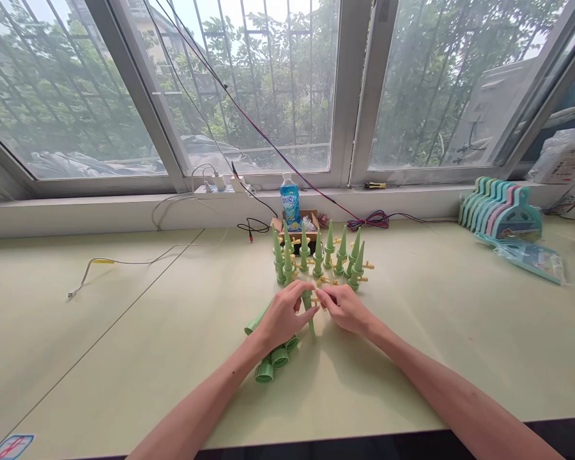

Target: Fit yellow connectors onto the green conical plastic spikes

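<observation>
Currently gripping green spike [307,301] point-down, just below frame center, with left fingers [299,289]; right fingers [326,298] bunched by yellow valve [315,299], can't tell if holding it. Likely light, stiff; grip where thickest.

On the drink bottle [290,204], large white Chinese characters run across the blue label; the second looks like 凉, while the first is not clear enough to name, and the smaller print is too fine to read. Far left of the bottle and much nearer the viewer, a sticker [16,445] on the bench [124,345] bears a red mark inside a blue outline, its meaning unclear. Well to the right of the bottle, a plastic-wrapped package [568,164] shows small reddish-brown print, too blurred to make out.
</observation>
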### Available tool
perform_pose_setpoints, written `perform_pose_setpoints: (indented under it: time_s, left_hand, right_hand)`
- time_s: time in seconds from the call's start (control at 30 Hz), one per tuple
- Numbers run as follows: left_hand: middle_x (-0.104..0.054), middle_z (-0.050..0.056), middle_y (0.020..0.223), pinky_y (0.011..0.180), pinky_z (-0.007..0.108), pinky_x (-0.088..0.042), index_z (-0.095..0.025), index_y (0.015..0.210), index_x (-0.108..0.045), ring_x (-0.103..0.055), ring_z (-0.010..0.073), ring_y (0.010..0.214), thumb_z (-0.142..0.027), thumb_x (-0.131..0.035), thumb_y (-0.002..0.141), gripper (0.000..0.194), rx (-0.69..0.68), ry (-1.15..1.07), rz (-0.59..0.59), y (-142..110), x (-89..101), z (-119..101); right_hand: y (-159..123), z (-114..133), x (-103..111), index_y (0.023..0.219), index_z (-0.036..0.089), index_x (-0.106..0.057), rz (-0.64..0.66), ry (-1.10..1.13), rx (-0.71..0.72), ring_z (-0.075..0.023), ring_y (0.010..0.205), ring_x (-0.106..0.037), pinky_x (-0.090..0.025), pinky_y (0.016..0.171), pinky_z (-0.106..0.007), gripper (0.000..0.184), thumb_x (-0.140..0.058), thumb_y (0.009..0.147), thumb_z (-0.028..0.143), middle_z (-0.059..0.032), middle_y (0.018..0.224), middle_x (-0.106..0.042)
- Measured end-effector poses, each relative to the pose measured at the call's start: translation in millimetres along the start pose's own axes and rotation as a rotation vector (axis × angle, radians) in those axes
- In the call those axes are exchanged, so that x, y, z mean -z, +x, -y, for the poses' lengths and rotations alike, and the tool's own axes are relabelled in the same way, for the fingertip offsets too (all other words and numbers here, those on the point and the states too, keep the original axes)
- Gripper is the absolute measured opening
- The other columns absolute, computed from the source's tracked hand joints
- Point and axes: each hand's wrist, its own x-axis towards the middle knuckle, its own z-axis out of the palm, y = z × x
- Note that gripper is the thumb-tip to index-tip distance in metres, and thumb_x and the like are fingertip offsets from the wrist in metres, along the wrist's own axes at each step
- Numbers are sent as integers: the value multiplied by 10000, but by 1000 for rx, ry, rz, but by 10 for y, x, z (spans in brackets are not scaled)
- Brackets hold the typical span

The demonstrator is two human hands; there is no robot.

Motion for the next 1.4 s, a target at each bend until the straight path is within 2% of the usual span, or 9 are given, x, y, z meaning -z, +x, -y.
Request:
perform_pose_setpoints:
  time_s: [0.23, 0.4, 0.63, 0.77, 0.87, 1.1, 1.2, 1.3, 1.4]
  left_hand:
    - [-573, -9, 873, 580, 223, -436, -218, 1094, -548, -447, 80, 587, -245, -615, 844, 261, -43, 39, -27, -14, -3, -9]
    - [-568, 28, 963, 566, 216, -484, -213, 1090, -566, -526, 81, 636, -319, -553, 909, 211, -58, -20, -20, 5, -5, -14]
    - [-537, 75, 1152, 535, 199, -515, -238, 1125, -608, -552, 56, 640, -229, -462, 951, 228, -131, -67, -87, 25, 43, -19]
    - [-527, 81, 1165, 512, 198, -505, -251, 1180, -586, -548, 64, 648, -175, -501, 905, 297, -157, -75, -47, 19, 68, -9]
    - [-542, 76, 1135, 541, 213, -506, -247, 1173, -582, -557, 92, 706, -168, -557, 861, 323, -162, -41, -18, 14, 54, 27]
    - [-602, 34, 947, 576, 217, -471, -234, 1073, -627, -543, 92, 665, -194, -521, 911, 198, -162, 10, -48, 23, 38, 58]
    - [-590, 17, 845, 556, 224, -436, -210, 938, -632, -508, 96, 618, -248, -526, 914, 115, -102, 62, -94, 39, 64, 32]
    - [-552, 6, 737, 567, 243, -410, -189, 760, -572, -473, 109, 586, -267, -531, 901, 166, -5, 158, -164, 56, 105, 22]
    - [-562, 6, 700, 578, 258, -391, -190, 719, -543, -478, 124, 582, -265, -522, 894, 192, 76, 237, -181, 69, 147, 26]
  right_hand:
    - [1, 24, 2, 577, 182, -362, -8, 43, -30, -95, 507, -338, -273, 534, -245, 419, -339, 963, 346, 32, 533, -394]
    - [12, 17, 8, 561, 185, -371, -39, 116, -97, -98, 498, -328, -263, 516, -247, 464, -343, 968, 406, 33, 521, -370]
    - [32, 5, 22, 517, 193, -368, -126, 225, -221, -100, 449, -330, -272, 480, -248, 525, -353, 958, 477, 28, 474, -368]
    - [32, -11, 23, 531, 198, -354, -148, 279, -259, -99, 443, -326, -255, 454, -246, 523, -370, 950, 511, 29, 489, -362]
    - [32, -14, 21, 522, 196, -345, -140, 279, -267, -96, 437, -315, -253, 450, -246, 533, -371, 951, 512, 31, 479, -352]
    - [31, -10, 18, 492, 192, -328, -133, 251, -247, -91, 438, -318, -266, 467, -245, 569, -368, 952, 524, 30, 461, -358]
    - [28, -14, 18, 503, 190, -351, -161, 241, -250, -94, 445, -338, -276, 470, -242, 569, -365, 949, 543, 27, 472, -379]
    - [26, -22, 17, 512, 189, -381, -183, 211, -240, -96, 447, -342, -284, 474, -241, 564, -373, 943, 553, 27, 477, -386]
    - [26, -33, 12, 511, 188, -395, -181, 177, -215, -97, 444, -323, -277, 474, -243, 569, -372, 941, 560, 32, 470, -368]
